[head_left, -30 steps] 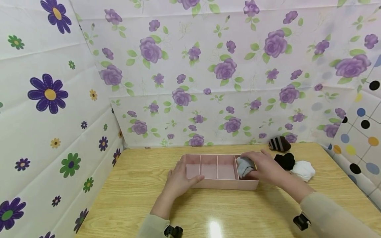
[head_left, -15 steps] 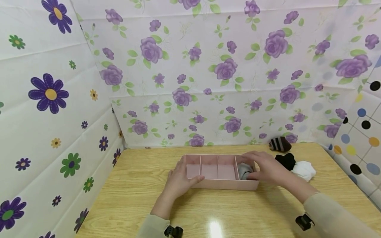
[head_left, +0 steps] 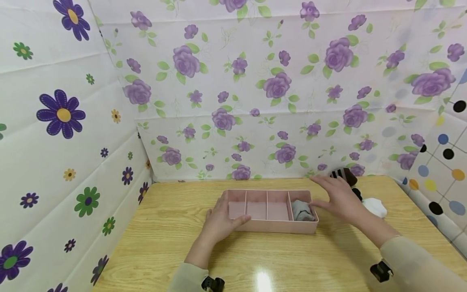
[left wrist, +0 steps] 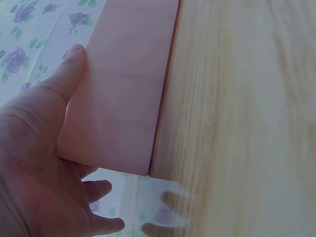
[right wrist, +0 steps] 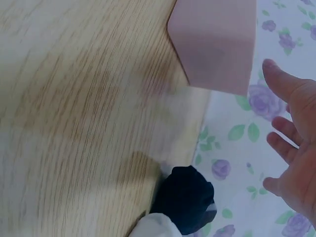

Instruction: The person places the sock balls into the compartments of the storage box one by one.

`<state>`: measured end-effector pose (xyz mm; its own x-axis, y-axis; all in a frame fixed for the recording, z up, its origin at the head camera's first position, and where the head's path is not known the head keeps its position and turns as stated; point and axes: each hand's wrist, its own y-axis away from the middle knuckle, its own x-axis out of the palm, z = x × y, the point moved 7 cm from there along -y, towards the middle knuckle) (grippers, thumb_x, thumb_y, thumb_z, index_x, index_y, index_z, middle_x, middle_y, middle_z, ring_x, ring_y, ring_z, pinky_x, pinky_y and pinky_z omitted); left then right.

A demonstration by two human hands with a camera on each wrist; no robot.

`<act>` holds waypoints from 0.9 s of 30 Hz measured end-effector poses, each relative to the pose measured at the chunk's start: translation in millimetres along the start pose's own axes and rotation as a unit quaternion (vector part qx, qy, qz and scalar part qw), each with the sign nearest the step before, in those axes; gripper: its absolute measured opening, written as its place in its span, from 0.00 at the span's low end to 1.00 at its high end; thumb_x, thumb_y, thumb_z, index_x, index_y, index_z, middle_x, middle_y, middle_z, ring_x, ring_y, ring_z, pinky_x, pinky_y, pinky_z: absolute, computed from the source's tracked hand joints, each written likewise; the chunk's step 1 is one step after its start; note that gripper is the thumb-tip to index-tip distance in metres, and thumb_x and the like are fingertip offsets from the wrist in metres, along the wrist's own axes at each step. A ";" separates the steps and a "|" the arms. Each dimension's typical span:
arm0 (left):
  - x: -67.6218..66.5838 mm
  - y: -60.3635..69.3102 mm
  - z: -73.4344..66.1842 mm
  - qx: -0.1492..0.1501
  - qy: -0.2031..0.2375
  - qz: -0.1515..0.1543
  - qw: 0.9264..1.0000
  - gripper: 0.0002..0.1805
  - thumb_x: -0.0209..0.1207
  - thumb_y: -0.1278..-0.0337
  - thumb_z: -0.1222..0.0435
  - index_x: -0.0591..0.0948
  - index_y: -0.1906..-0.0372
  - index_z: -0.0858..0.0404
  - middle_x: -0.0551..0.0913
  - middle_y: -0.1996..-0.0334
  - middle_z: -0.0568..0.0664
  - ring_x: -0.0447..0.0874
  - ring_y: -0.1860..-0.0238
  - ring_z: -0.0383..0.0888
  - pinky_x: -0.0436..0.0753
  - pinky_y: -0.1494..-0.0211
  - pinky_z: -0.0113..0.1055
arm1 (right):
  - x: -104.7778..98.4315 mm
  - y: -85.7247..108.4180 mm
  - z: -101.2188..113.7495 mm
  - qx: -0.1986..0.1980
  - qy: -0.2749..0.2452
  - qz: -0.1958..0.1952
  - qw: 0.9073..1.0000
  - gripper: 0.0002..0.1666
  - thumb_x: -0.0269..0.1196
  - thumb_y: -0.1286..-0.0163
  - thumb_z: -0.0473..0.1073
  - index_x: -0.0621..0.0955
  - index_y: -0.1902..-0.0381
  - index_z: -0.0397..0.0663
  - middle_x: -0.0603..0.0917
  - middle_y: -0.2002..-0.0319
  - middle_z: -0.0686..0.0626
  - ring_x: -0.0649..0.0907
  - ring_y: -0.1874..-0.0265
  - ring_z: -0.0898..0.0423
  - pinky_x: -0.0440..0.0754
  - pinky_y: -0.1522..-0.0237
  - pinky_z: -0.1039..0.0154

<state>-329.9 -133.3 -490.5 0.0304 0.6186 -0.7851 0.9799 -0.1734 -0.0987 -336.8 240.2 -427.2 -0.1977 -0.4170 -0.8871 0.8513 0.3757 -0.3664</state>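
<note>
A pink box (head_left: 275, 226) with a row of compartments stands on the table. A rolled-up grey sock (head_left: 302, 211) lies in its rightmost compartment. My left hand (head_left: 219, 222) rests against the box's left end, with its thumb lying along the front rim; the fingers look straight and spread in the left wrist view. Just off the right end hovers my right hand (head_left: 341, 200), thumb and fingers apart and nothing between them. Behind it are a striped brown sock roll (head_left: 346, 176), a mostly hidden black sock roll (right wrist: 183, 200) and a white one (head_left: 375, 207).
The wooden table (head_left: 164, 243) extends in front of the box and to both sides. A flowered cloth wall (head_left: 255, 134) rises at its back edge, with patterned cloth on the left and right sides too.
My right hand has let go of the grey sock, which has settled down into the right compartment. The hand has moved out to the right and spread. My left hand has stayed put.
</note>
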 end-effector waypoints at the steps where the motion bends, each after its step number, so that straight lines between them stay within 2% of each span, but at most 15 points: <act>1: 0.1 -0.1 0.0 0.000 0.000 0.000 1.000 0.68 0.71 0.36 0.33 0.48 0.09 0.66 0.53 0.11 0.63 0.54 0.13 0.63 0.50 0.18 0.77 | -1.6 0.1 -2.0 -0.001 0.005 -0.010 1.000 0.51 0.84 0.35 0.50 0.75 0.20 0.41 0.81 0.30 0.32 0.78 0.30 0.30 0.55 0.22 0.21; 4: -0.1 0.0 -0.1 -0.001 0.001 0.000 1.000 0.68 0.72 0.36 0.34 0.48 0.09 0.67 0.54 0.12 0.63 0.54 0.13 0.62 0.51 0.18 0.77 | -6.5 0.4 -8.4 -0.001 0.020 -0.034 0.999 0.51 0.84 0.36 0.51 0.74 0.21 0.41 0.81 0.31 0.32 0.79 0.31 0.29 0.55 0.22 0.21; 9: -0.6 0.2 -0.2 -0.002 0.003 0.001 1.000 0.69 0.71 0.36 0.33 0.48 0.09 0.66 0.54 0.11 0.62 0.54 0.13 0.61 0.50 0.18 0.77 | -13.5 0.8 -22.3 0.020 0.033 -0.048 0.998 0.51 0.82 0.33 0.52 0.73 0.19 0.41 0.79 0.29 0.30 0.77 0.30 0.26 0.53 0.23 0.20; 17: -1.5 0.0 -0.9 0.000 0.008 0.000 1.000 0.69 0.71 0.37 0.31 0.48 0.09 0.65 0.53 0.11 0.61 0.54 0.13 0.62 0.49 0.18 0.77 | -25.1 1.3 -42.6 0.041 0.042 -0.083 0.995 0.48 0.82 0.33 0.49 0.75 0.23 0.36 0.80 0.31 0.27 0.78 0.34 0.25 0.61 0.28 0.19; 22: -1.9 0.4 -1.3 0.000 0.007 0.001 1.000 0.69 0.71 0.37 0.31 0.48 0.09 0.65 0.53 0.11 0.62 0.53 0.13 0.62 0.50 0.18 0.77 | -27.5 2.0 -56.8 0.054 0.044 -0.090 0.994 0.48 0.83 0.34 0.48 0.75 0.23 0.35 0.80 0.33 0.25 0.78 0.35 0.23 0.58 0.25 0.19; 27: -2.0 0.6 -2.0 0.001 0.004 0.002 1.000 0.70 0.70 0.38 0.30 0.48 0.09 0.66 0.53 0.11 0.63 0.54 0.13 0.62 0.50 0.18 0.77 | -28.1 2.1 -69.3 0.067 0.069 -0.092 0.991 0.49 0.83 0.34 0.49 0.75 0.23 0.34 0.82 0.36 0.24 0.81 0.39 0.24 0.62 0.29 0.18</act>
<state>-329.0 -133.2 -487.8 0.0361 0.6246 -0.7801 0.9795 -0.1768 -0.0963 -363.1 310.0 -422.6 -0.4119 -0.3477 -0.8423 0.8499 0.1868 -0.4927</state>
